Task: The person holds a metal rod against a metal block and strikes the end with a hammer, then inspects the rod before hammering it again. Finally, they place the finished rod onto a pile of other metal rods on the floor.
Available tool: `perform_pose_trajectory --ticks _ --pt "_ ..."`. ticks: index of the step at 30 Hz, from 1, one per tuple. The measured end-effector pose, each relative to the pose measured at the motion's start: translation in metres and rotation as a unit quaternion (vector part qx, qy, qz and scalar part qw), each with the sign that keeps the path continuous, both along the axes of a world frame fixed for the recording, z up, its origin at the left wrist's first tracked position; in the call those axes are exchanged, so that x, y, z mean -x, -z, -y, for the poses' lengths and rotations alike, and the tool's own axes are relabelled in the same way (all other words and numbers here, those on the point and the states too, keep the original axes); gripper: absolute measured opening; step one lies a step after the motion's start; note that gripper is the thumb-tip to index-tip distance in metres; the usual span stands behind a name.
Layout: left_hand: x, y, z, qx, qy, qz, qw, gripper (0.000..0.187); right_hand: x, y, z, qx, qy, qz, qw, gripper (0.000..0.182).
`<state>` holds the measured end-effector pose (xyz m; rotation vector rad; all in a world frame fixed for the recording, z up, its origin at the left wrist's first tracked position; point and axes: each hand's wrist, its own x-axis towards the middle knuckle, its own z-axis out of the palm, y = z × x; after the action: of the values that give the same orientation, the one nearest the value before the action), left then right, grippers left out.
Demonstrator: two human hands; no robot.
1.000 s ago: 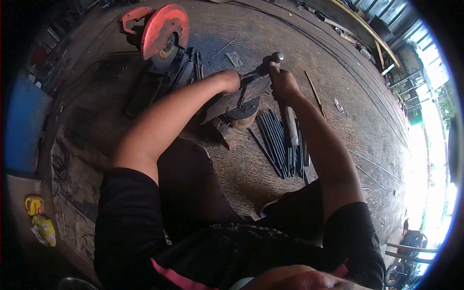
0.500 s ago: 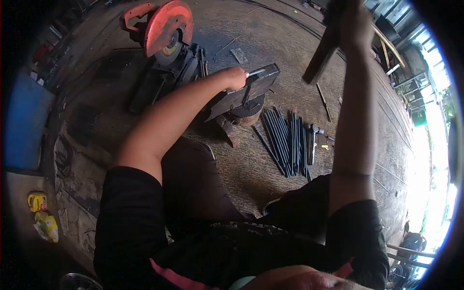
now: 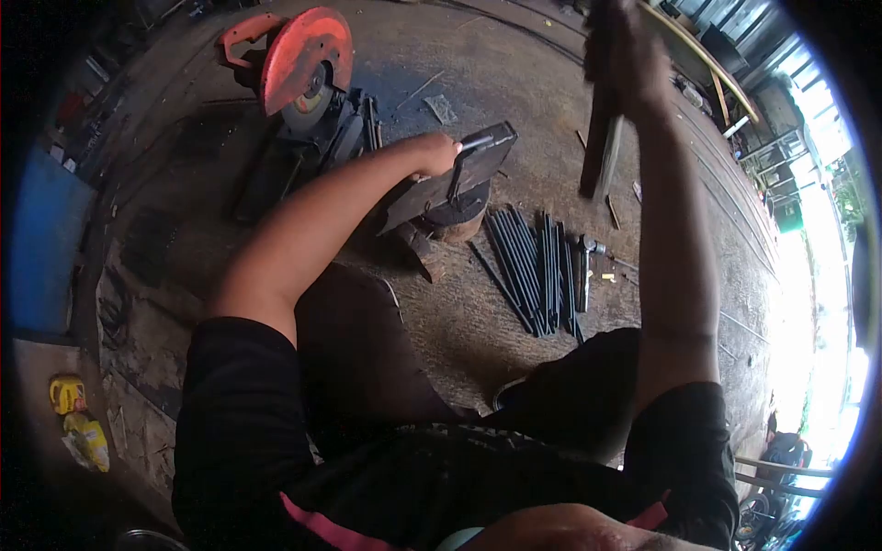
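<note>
On the plate (image 3: 450, 184) atop the stump (image 3: 457, 219), the left hand (image 3: 434, 153) pinches a rod (image 3: 475, 142). The right hand (image 3: 625, 50), fisted on a hammer (image 3: 599, 151), is raised mid-swing. The forging step seems in hand; the next blow needs true aim at the rod.

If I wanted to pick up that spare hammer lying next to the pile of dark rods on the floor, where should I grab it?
Probably by the handle, coming down from above. The spare hammer lies flat on the floor at the right edge of the dark rods, head pointing away from the person. The handle's near end looks best: rods crowd its left side, but bare floor lies on its right for fingers to curl under.
</note>
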<state>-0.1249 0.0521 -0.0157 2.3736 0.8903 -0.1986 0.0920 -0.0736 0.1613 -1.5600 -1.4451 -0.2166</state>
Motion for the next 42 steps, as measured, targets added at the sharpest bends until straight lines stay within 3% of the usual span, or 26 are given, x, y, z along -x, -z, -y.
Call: perform_pose_trajectory --ticks 1,3,5,7,8,9,10,13,15,17,18,19,21,23,24,25,27,28,29,30,33,37,38,39,40,42 --pt "-0.003 0.003 -0.001 -0.006 0.002 -0.029 1.000 0.049 0.050 -0.040 0.026 0.051 0.025 -0.169 0.984 0.056" --pt "-0.004 0.002 0.004 -0.017 0.007 -0.027 0.999 0.049 0.091 -0.049 0.025 -0.144 -0.127 -0.312 0.930 0.052" --pt "-0.004 -0.004 0.005 -0.047 0.020 -0.013 0.999 0.049 0.026 -0.001 -0.003 -0.025 0.055 0.003 0.998 0.056" --pt "-0.008 0.012 -0.007 -0.043 0.027 -0.017 0.999 0.047 0.054 0.067 -0.005 0.093 0.109 -0.180 0.973 0.068" --pt "-0.015 0.038 -0.025 -0.097 0.098 -0.005 0.990 0.046 0.059 0.102 -0.006 0.280 0.168 -0.109 0.939 0.074" --pt "-0.019 0.050 -0.035 -0.152 0.167 0.009 0.974 0.045 0.051 0.162 -0.010 0.351 0.148 -0.216 0.899 0.076" --pt "-0.024 0.027 -0.020 -0.113 0.105 -0.085 0.984 0.042 0.030 0.195 -0.017 0.323 0.163 -0.281 0.889 0.073" --pt "-0.016 0.005 0.000 -0.072 0.052 -0.055 0.995 0.042 0.041 0.141 0.007 0.349 0.123 -0.405 0.836 0.071" --pt "-0.013 -0.001 -0.001 -0.089 0.100 -0.042 0.990 0.046 0.041 0.100 0.012 0.321 0.102 -0.321 0.885 0.068" --pt "-0.013 0.002 -0.001 -0.005 0.003 -0.024 1.000 0.051 0.056 0.042 0.019 0.243 0.101 -0.252 0.931 0.067" --pt "-0.011 0.000 0.002 -0.012 -0.003 -0.026 1.000 0.054 0.032 0.035 0.009 0.150 0.064 -0.127 0.978 0.067" --pt "-0.011 -0.001 0.003 -0.006 -0.004 -0.029 1.000 0.054 0.045 -0.001 0.022 0.120 0.102 0.114 0.981 0.067" --pt "-0.012 -0.007 0.005 -0.007 -0.018 -0.044 0.999 0.056 0.074 -0.044 0.023 -0.072 -0.018 -0.320 0.945 0.052" --pt "-0.013 -0.001 0.001 -0.002 -0.024 -0.034 0.999 0.057 0.070 -0.052 0.019 -0.154 -0.135 -0.363 0.909 0.053" --pt "-0.013 0.000 0.000 -0.010 -0.017 -0.040 0.999 0.057 0.066 -0.042 0.019 -0.065 -0.002 -0.217 0.974 0.054" --pt "-0.013 -0.001 -0.001 -0.017 -0.009 -0.047 0.999 0.057 0.055 -0.016 0.019 0.028 0.132 -0.060 0.989 0.056" --pt "-0.008 -0.005 0.004 -0.014 -0.008 -0.040 0.999 0.053 0.032 0.091 -0.007 0.168 0.146 -0.153 0.963 0.050" --pt "-0.006 -0.005 0.005 -0.019 0.014 -0.031 0.999 0.051 0.020 0.172 -0.021 0.303 0.250 0.015 0.919 0.057" --pt "-0.007 -0.008 0.005 -0.029 0.038 -0.021 0.999 0.049 0.011 0.213 -0.021 0.295 0.149 -0.362 0.872 0.065" --pt "-0.010 -0.013 0.000 -0.040 0.040 -0.016 0.998 0.049 0.034 0.173 -0.001 0.335 0.171 -0.405 0.833 0.081" --pt "-0.016 0.001 0.004 -0.004 -0.024 -0.048 0.999 0.050 0.041 0.125 0.022 0.357 0.134 -0.343 0.859 0.069" --pt "-0.019 0.006 -0.001 -0.041 0.019 -0.025 0.999 0.054 0.047 0.036 0.028 0.175 0.107 -0.229 0.952 0.069" --pt "-0.019 0.005 0.000 -0.010 -0.008 -0.025 1.000 0.055 0.043 0.014 0.024 0.081 0.033 -0.238 0.967 0.065" --pt "-0.017 0.004 0.001 0.020 -0.036 -0.026 0.999 0.057 0.036 -0.004 0.026 0.065 0.077 -0.071 0.992 0.061" --pt "-0.018 0.003 0.002 0.007 -0.037 -0.037 0.999 0.057 0.062 -0.032 0.026 -0.050 -0.035 -0.358 0.932 0.053" --pt "-0.018 0.010 0.001 -0.054 0.003 -0.025 0.998 0.053 0.071 -0.038 0.031 -0.078 -0.014 -0.251 0.965 0.053"
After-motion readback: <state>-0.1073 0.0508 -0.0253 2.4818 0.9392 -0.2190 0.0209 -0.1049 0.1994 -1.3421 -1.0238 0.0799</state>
